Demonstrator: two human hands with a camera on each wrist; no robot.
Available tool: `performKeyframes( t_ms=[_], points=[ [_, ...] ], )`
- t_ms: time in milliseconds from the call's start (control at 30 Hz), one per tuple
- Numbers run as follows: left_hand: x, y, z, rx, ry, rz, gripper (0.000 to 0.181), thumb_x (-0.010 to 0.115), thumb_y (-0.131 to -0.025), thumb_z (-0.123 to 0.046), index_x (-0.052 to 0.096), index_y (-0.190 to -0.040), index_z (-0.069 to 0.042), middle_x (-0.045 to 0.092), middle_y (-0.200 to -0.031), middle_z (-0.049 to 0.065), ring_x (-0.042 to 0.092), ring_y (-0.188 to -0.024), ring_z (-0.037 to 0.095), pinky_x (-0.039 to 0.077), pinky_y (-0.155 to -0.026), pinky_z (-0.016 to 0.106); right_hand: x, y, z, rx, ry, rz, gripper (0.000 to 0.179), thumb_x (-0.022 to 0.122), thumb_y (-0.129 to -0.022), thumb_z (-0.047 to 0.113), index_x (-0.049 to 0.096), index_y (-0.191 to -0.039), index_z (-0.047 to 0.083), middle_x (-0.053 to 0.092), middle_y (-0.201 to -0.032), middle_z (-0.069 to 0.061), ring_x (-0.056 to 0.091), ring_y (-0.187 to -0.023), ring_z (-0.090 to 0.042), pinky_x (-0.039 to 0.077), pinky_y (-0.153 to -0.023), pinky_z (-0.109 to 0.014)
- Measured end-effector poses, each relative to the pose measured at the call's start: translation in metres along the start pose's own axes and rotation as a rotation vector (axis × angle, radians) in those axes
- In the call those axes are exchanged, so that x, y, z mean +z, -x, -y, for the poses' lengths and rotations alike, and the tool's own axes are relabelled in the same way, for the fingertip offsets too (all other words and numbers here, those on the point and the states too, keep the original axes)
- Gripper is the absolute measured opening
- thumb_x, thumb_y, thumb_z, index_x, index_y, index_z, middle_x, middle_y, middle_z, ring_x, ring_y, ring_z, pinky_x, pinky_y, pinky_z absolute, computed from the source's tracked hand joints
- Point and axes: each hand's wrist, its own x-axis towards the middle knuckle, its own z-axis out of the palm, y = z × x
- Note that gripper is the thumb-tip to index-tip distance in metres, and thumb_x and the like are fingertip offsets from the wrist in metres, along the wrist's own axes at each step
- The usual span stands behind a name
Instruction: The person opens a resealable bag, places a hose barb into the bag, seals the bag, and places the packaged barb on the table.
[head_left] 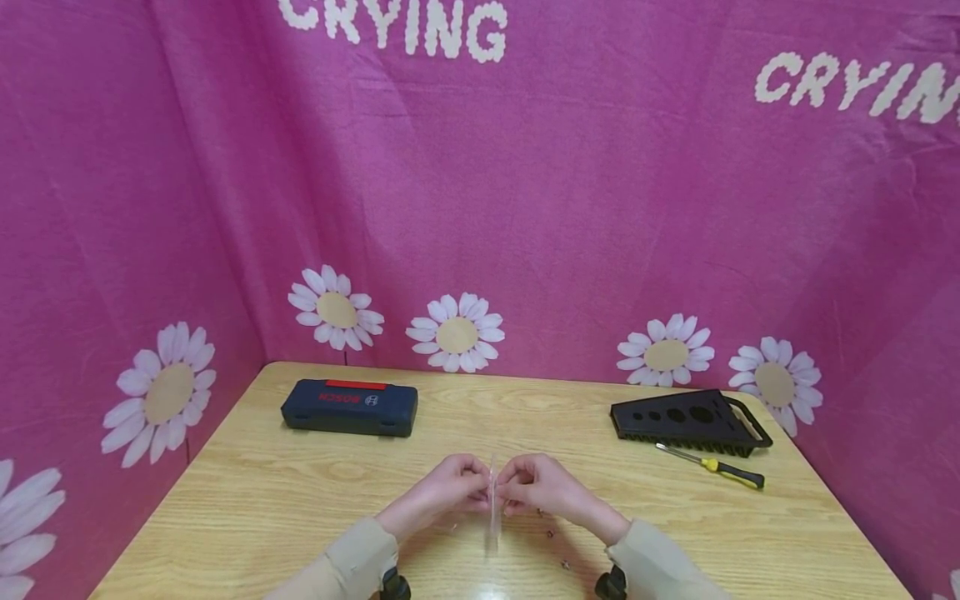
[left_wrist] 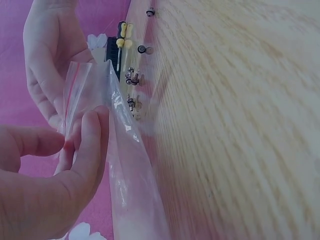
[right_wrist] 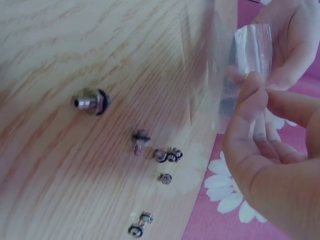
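A clear zip-lock bag (left_wrist: pixel 131 170) with a red line along its mouth hangs upright between both hands over the table. My left hand (head_left: pixel 456 485) pinches the bag near its top edge from the left. Facing it, my right hand (head_left: pixel 546 487) pinches the same top edge between thumb and index finger. On the wood under and beside the right hand lie several small metal fittings (right_wrist: pixel 93 102) with black rings, some clustered together. The bag's lower part looks flat, and its contents, if any, cannot be made out.
A dark blue Bosch case (head_left: pixel 349 408) lies at the back left of the wooden table (head_left: pixel 247 500). At the back right are a black tool rack (head_left: pixel 675 418) with holes and a yellow-and-black screwdriver (head_left: pixel 723 468). Pink cloth (head_left: pixel 525 208) with daisies hangs behind.
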Motion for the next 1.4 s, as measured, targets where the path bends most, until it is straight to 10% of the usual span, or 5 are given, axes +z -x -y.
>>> performKeyframes(
  t_ms=[733,1133,1400],
  points=[
    [0.0032,-0.0017,-0.0030,-0.003,0.032,-0.050,0.014,0.059,-0.095,-0.008,0.056,-0.102,0.004,0.066,-0.092,0.008,0.063,-0.076,0.007,0.059,-0.077,0.025,0.0058,-0.0024,0.0036,-0.003,0.108,-0.114,0.013,0.065,-0.093,0.010,0.069,-0.092,-0.003,0.071,-0.078,-0.009,0.066,-0.065,-0.008,0.061,-0.064,-0.034],
    [0.0009,0.0018,0.0001,0.076,-0.082,0.102,0.019,0.045,-0.101,-0.009,0.059,-0.094,0.001,0.069,-0.086,0.006,0.062,-0.074,0.006,0.058,-0.071,0.024,0.0075,-0.0016,0.0033,0.051,0.075,-0.131,0.014,0.062,-0.093,0.007,0.071,-0.093,-0.004,0.074,-0.078,-0.012,0.068,-0.063,-0.008,0.060,-0.062,-0.031],
    [0.0016,-0.0012,-0.0003,0.082,-0.112,0.091,0.018,0.045,-0.101,-0.008,0.058,-0.095,0.003,0.070,-0.090,0.009,0.062,-0.076,0.008,0.058,-0.071,0.025,0.0052,-0.0022,0.0019,0.030,0.001,-0.075,0.018,0.062,-0.093,0.006,0.070,-0.095,-0.010,0.074,-0.077,-0.014,0.064,-0.061,-0.006,0.059,-0.062,-0.026]
  ],
)
